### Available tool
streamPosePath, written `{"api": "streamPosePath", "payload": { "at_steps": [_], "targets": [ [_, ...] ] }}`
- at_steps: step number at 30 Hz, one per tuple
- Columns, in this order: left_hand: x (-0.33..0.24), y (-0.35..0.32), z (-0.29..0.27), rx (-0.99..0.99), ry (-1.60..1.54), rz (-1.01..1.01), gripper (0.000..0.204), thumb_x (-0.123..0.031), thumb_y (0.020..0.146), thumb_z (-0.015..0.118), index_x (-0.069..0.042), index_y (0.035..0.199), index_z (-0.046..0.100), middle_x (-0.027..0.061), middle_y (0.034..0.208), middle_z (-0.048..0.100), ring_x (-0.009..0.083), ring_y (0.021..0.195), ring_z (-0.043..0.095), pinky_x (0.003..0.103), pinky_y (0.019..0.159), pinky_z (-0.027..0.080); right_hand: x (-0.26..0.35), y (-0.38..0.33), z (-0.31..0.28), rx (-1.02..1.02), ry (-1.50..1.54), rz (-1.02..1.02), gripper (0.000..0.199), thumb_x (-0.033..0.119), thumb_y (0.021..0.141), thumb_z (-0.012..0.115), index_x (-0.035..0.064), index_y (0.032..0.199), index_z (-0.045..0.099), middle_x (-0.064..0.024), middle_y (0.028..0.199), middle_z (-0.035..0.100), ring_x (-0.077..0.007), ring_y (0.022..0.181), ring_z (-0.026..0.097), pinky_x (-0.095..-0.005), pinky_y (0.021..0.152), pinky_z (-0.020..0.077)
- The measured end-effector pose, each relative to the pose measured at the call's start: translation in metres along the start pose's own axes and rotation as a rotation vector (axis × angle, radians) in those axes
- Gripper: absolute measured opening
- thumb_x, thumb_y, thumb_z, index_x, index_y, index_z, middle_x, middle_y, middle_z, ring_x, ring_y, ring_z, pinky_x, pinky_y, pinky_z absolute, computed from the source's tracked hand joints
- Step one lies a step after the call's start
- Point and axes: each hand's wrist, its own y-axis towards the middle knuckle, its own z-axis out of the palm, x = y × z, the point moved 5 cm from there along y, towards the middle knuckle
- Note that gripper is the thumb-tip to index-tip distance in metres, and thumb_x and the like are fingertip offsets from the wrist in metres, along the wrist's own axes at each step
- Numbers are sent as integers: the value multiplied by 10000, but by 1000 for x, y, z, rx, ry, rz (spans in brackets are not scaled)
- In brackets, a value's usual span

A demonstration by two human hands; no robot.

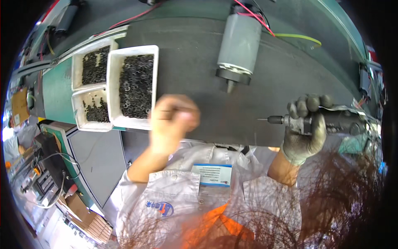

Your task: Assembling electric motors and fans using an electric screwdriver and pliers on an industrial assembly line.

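My bare left hand is smeared by motion beside the large white bin. Its fingers curl toward the thumb as in a pinch; whatever may be between them is too small and blurred to make out. In a grey-white glove, my right hand is closed around an electric screwdriver, whose thin bit points left over the bench. A grey cylindrical motor lies farther back, its black end piece and short shaft toward me. The large white bin holds many small dark rings, perhaps washers.
Two smaller white bins, one far and one near, hold small dark parts on the left. Red and black wires run from the motor, near a yellow-green wire. The dark bench mat spreads underneath. More motors stand at the edges.
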Motion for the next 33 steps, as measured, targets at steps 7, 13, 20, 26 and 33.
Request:
{"api": "streamPosePath", "payload": {
  "at_steps": [7,13,20,26,33],
  "targets": [
    [48,3,56,162,-346,-298,71,71,936,701,56,1002,676,189,1024,722,246,908,747,321,714,621,5,3,37,297,116,-125,452,118,945,672,96,1376,539,0,968,516,-136,793,488,-318,722,429],
    [57,7,55,207,-449,-309,159,115,933,671,32,1047,597,220,1039,703,274,938,755,345,774,653,-7,3,29,259,84,-167,462,112,941,685,104,1379,541,-7,975,531,-142,794,504,-319,708,438],
    [68,10,51,161,-551,-156,205,147,897,695,25,1043,621,211,1043,693,287,942,757,347,768,657,-19,6,25,246,78,-162,474,106,936,699,114,1384,544,-15,984,548,-149,796,523,-320,692,449],
    [68,10,52,161,-612,-376,145,143,895,698,52,1007,684,207,1015,707,320,938,761,342,730,645,-20,9,25,235,67,-181,485,100,932,711,122,1387,546,-22,991,562,-155,797,539,-321,678,458],
    [22,20,62,343,426,609,172,95,853,754,22,1005,724,176,984,732,314,940,774,352,737,649,-16,13,25,197,51,-221,498,94,928,725,132,1392,549,-30,999,579,-162,799,558,-322,661,469]
  ]
}}
